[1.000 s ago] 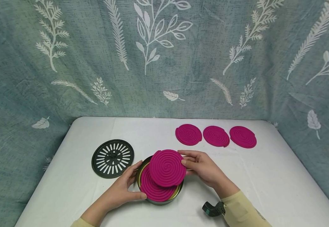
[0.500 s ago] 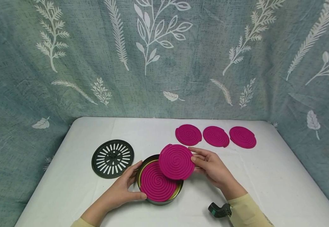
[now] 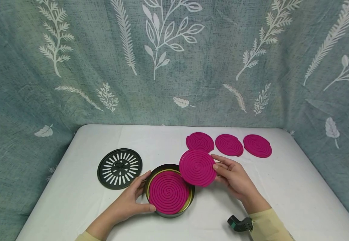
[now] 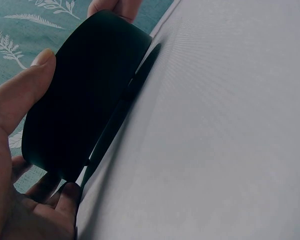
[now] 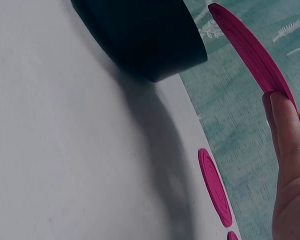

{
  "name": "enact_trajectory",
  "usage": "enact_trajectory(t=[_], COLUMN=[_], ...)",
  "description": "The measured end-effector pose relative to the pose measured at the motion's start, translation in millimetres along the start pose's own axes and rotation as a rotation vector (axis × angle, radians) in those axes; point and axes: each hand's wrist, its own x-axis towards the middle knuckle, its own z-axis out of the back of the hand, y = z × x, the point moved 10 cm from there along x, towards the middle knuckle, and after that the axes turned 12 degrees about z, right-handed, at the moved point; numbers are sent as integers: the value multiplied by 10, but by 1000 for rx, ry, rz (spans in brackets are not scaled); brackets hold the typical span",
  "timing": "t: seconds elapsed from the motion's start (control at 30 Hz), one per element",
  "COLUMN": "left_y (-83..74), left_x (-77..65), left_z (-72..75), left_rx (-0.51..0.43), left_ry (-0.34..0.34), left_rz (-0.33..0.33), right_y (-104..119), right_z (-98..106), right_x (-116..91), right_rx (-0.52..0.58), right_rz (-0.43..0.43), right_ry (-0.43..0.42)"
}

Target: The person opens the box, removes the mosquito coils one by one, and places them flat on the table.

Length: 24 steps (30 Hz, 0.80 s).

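Note:
A round dark tin (image 3: 189, 205) (image 4: 85, 95) (image 5: 145, 35) stands on the white table (image 3: 72, 201) with a magenta spiral coil (image 3: 168, 192) lying inside it. My left hand (image 3: 132, 197) (image 4: 20, 100) grips the tin's left wall, thumb and fingers curled round it. My right hand (image 3: 233, 175) (image 5: 287, 150) pinches the edge of a second magenta coil (image 3: 197, 167) (image 5: 250, 50), held tilted in the air above the tin's right rim.
Three more magenta coils (image 3: 199, 142) (image 3: 229, 144) (image 3: 257, 145) lie in a row at the back right. A black slotted lid (image 3: 119, 168) lies flat left of the tin. Leaf-patterned teal cloth (image 3: 174, 60) hangs behind the table.
My right hand has lifted the upper coil off the coil in the tin and carried it right and away. The left hand and tin stay put.

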Motion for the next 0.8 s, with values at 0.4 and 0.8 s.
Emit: enact_trajectory(t=[0.4, 0.8], left_y=[0, 2], left_x=[-2, 2], left_z=[7, 0], left_rx=[2, -10], left_ry=[0, 7], left_rz=[14, 0], right_y=[-44, -280], right_z=[314, 548], right_x=[-43, -135], right_rx=[92, 77], right_rz=[13, -81], right_ry=[-106, -194])
